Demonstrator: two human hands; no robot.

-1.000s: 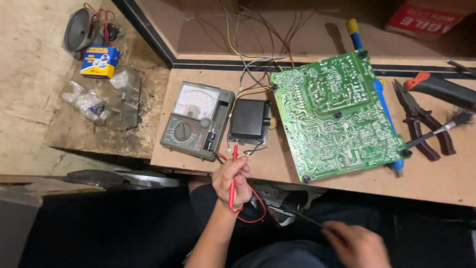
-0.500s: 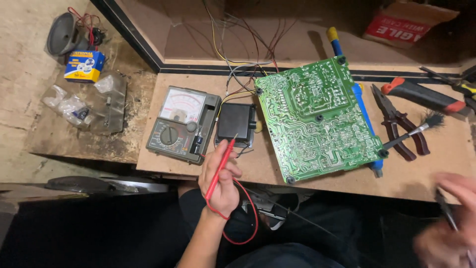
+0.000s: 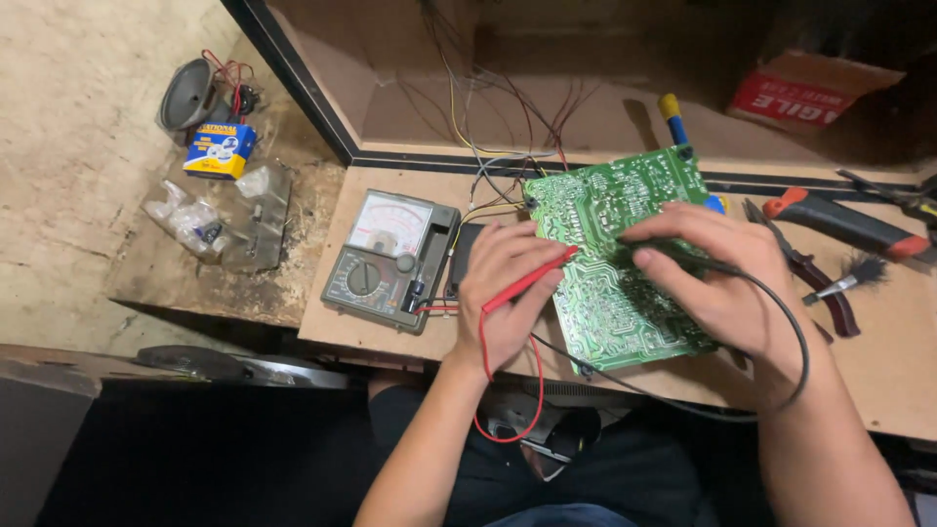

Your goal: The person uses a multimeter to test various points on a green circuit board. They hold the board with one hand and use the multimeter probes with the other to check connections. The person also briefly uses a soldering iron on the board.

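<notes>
Over the circuit board [image 3: 625, 263], left hand [image 3: 508, 293] fingers grip red probe [image 3: 527, 281]; right hand [image 3: 722, 278] black probe [image 3: 673, 252], tip hidden.

We are viewing a wooden board [image 3: 878, 371] carrying an analog multimeter [image 3: 388, 260], a green circuit board [image 3: 610, 293], red-handled pliers [image 3: 844, 222], and a small brush [image 3: 847, 278].

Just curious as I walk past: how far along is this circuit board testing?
Done: the analog meter sits wired up beside the green circuit board. In hand: the left hand holds the red probe and the right hand the black probe, both at the board. Left: any reading; the needle is too small to tell.
</notes>
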